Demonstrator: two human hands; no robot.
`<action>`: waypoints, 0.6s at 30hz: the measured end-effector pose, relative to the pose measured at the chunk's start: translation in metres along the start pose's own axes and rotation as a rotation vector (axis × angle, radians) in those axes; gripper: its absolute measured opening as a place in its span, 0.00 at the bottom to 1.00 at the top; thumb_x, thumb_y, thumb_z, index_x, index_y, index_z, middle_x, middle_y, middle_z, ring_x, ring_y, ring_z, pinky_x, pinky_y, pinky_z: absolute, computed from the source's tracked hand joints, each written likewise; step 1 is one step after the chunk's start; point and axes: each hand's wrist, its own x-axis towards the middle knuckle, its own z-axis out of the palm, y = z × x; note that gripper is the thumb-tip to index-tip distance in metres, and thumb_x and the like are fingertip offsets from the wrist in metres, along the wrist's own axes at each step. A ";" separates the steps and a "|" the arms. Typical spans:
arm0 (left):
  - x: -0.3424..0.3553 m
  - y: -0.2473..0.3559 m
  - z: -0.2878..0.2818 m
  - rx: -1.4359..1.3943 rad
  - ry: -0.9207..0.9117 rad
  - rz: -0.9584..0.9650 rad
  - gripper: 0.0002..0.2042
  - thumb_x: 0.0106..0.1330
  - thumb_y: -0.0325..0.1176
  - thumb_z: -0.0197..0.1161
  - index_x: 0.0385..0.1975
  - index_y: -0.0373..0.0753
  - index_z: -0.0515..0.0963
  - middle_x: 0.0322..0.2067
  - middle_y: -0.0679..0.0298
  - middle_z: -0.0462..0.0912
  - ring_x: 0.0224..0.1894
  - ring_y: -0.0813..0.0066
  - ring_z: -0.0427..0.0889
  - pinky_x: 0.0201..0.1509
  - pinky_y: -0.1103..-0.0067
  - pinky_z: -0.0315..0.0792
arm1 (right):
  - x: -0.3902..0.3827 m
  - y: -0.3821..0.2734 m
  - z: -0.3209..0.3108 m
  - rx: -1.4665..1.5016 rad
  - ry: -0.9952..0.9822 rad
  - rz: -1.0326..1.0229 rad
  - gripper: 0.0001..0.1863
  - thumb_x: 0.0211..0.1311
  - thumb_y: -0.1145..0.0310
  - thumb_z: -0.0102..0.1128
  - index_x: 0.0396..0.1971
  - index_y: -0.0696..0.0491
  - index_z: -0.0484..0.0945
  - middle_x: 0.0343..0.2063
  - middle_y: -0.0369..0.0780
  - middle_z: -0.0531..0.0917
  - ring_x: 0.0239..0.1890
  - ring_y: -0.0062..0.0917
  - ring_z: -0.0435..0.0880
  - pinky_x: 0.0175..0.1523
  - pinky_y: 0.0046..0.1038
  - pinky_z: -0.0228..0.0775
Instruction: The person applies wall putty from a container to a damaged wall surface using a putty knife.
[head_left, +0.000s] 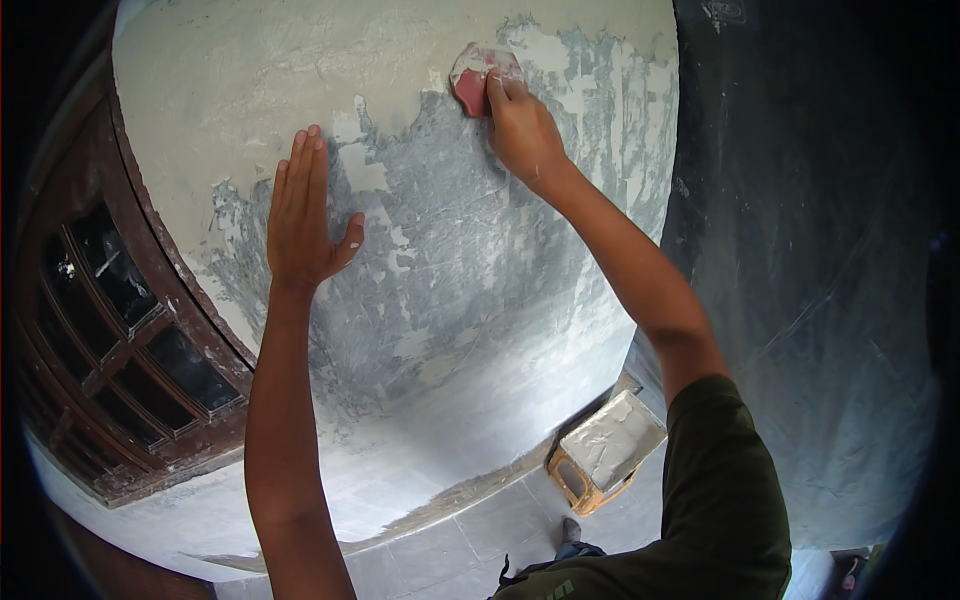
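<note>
Nearest to us is the dark green sleeve (735, 480) at the near right, from which the right forearm (650, 280) extends to the wall (560, 335). Work state, as we judge it: partly complete. We see a cream coat (290, 60) spread almost unbroken across the far left part of the wall; toward the far right it breaks into streaks and patches. We find the middle of the wall mottled grey with scattered cream flecks, and we take this grey area (460, 230) as the portion left to cover. Near the floor (455, 545) the wall is paler; we cannot tell whether that band is finished. Right hand (525, 135): closed, gripping the red spreader (468, 92), which lies against the wall, far and right of centre, at the border between cream and grey. Left hand (300, 220): flat, fingers together, thumb apart, grasping nothing; it lies over the wall left of the spreader, and we cannot confirm full palm contact. We note pale paste (612, 432) in a yellow-framed container (593, 499) on the floor, near and right. Far left, a brown wooden window (130, 335) borders the wall.
</note>
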 end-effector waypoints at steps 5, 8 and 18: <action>-0.003 -0.003 0.001 -0.002 0.003 0.015 0.43 0.60 0.45 0.59 0.73 0.35 0.50 0.72 0.51 0.57 0.76 0.55 0.53 0.76 0.58 0.51 | -0.051 -0.034 -0.021 0.189 -0.147 -0.053 0.31 0.46 0.81 0.64 0.56 0.62 0.74 0.36 0.50 0.82 0.36 0.45 0.85 0.41 0.38 0.80; 0.000 0.000 -0.001 0.009 -0.009 -0.001 0.42 0.60 0.45 0.59 0.73 0.35 0.50 0.72 0.51 0.57 0.76 0.55 0.53 0.76 0.57 0.50 | 0.008 -0.023 -0.038 0.204 0.096 -0.004 0.26 0.48 0.81 0.63 0.52 0.58 0.78 0.30 0.47 0.83 0.31 0.43 0.85 0.37 0.35 0.79; -0.002 -0.001 0.000 -0.003 -0.004 -0.021 0.43 0.59 0.45 0.59 0.73 0.35 0.50 0.72 0.51 0.57 0.76 0.54 0.53 0.76 0.57 0.49 | -0.051 -0.033 -0.015 0.064 -0.188 -0.059 0.30 0.47 0.82 0.61 0.57 0.62 0.72 0.40 0.50 0.81 0.39 0.45 0.84 0.41 0.39 0.79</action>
